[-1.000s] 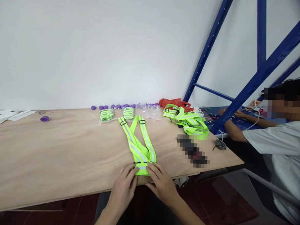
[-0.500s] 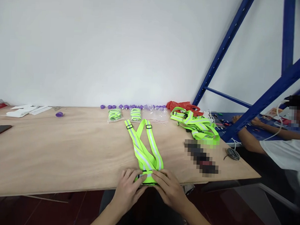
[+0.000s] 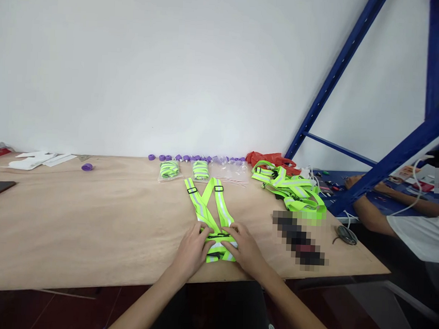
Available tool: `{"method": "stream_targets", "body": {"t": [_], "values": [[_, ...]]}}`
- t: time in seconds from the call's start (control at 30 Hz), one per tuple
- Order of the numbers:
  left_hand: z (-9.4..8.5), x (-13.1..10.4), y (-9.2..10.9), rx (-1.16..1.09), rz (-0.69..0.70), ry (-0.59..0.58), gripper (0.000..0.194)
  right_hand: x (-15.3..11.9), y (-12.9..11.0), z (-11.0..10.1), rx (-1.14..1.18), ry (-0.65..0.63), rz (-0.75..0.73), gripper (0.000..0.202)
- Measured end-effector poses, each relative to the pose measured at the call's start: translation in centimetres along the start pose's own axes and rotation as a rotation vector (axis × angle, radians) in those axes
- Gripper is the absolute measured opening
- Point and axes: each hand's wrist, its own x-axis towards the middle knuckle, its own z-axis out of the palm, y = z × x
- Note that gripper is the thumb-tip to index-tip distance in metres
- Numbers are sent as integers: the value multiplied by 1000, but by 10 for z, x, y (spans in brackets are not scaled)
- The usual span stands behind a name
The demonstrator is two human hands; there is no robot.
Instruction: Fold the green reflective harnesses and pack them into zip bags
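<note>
A neon-green reflective strap harness (image 3: 221, 240) lies near the table's front edge, its lower part folded into a flat bundle. Two straps with black buckles stretch from it toward the wall and cross. My left hand (image 3: 194, 246) grips the left side of the folded part, with thumb and fingers on the fabric. On the right side, my right hand (image 3: 245, 248) holds the same bundle in a like way. Behind the straps sit two clear bags with folded green straps, the left bag (image 3: 169, 170) and the right bag (image 3: 201, 170).
Loose green harnesses (image 3: 294, 187) are heaped by a red plastic bag (image 3: 270, 159) at right. Empty clear bags (image 3: 230, 170) and purple pieces (image 3: 162, 157) line the wall. Glasses (image 3: 346, 235) lie near the right edge. Beyond a blue frame (image 3: 390, 167), a person's arm (image 3: 373, 212) shows.
Both hands have moved away from the table's front edge, carrying the folded part toward the wall. The lower part is folded further up over the straps, and the view has shifted slightly.
</note>
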Motion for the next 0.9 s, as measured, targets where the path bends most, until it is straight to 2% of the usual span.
{"method": "stream_targets", "body": {"t": [0.1,0.2,0.23,0.3,0.37,0.4,0.5,0.57,0.63,0.7,0.8,0.9], "values": [[2,-4,-1,144,90,45,13,-12,-5,5,-138,88,-120,17],[0,-15,-1,151,171,26,16,-26,-10,-1,-149,41,-239,17],[-2,-19,-1,139,191,9,26,-30,-10,-5,-143,25,-261,22],[-4,-31,1,126,226,-33,58,-39,-11,-12,-128,-10,-294,41],[-5,-43,3,131,242,-75,74,-50,-12,-17,-117,-50,-321,51],[-5,-49,4,134,242,-88,73,-55,-13,-18,-116,-57,-325,50],[-7,-61,8,96,272,-84,50,-68,-18,-19,-84,-31,-332,33],[-11,-61,10,20,299,-70,39,-72,-21,-19,-12,-16,-320,36],[-17,-54,11,-83,259,-91,29,-70,-21,-20,93,-30,-246,33],[-22,-42,12,-179,154,-137,18,-61,-18,-21,201,-51,-100,30],[-24,-22,14,-203,21,-161,25,-40,-12,-23,323,-92,98,28],[-16,-10,12,-106,-58,-114,27,-19,-5,-28,349,-173,115,26]]}}
